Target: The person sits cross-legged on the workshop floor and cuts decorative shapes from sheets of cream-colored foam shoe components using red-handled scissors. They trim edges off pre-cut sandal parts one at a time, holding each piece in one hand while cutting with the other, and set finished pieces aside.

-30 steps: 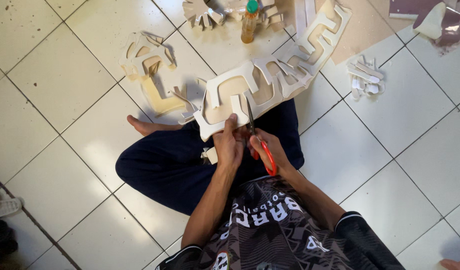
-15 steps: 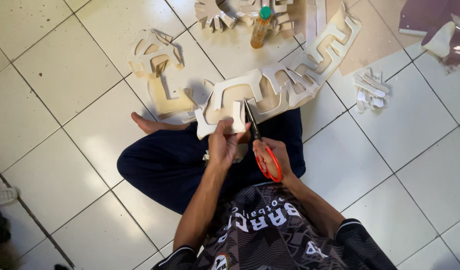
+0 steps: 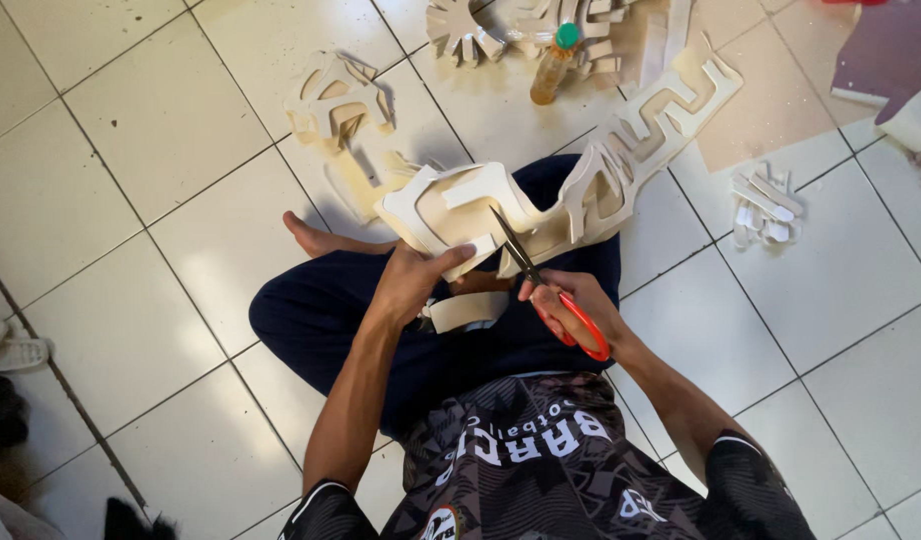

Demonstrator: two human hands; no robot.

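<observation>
Scissors (image 3: 541,280) clenched in right hand (image 3: 576,305) — left hand (image 3: 416,280) grip grasping foam cutout (image 3: 461,205).

Bright, even daylight fills the scene, with soft glare on the white floor tiles (image 3: 131,150). Shadows are faint and short. Focus is sharp, and the tile lines bend slightly near the edges.

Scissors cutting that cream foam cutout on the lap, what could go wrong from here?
1. The left hand grips the cream foam cutout with its thumb close beside the blades of the red-handled scissors, so a slip might nick it.
2. The right hand cuts above the person's lap; the points could jab downward.
3. The cutout's long, thin strips trail onto the tile floor and might tear.
</observation>
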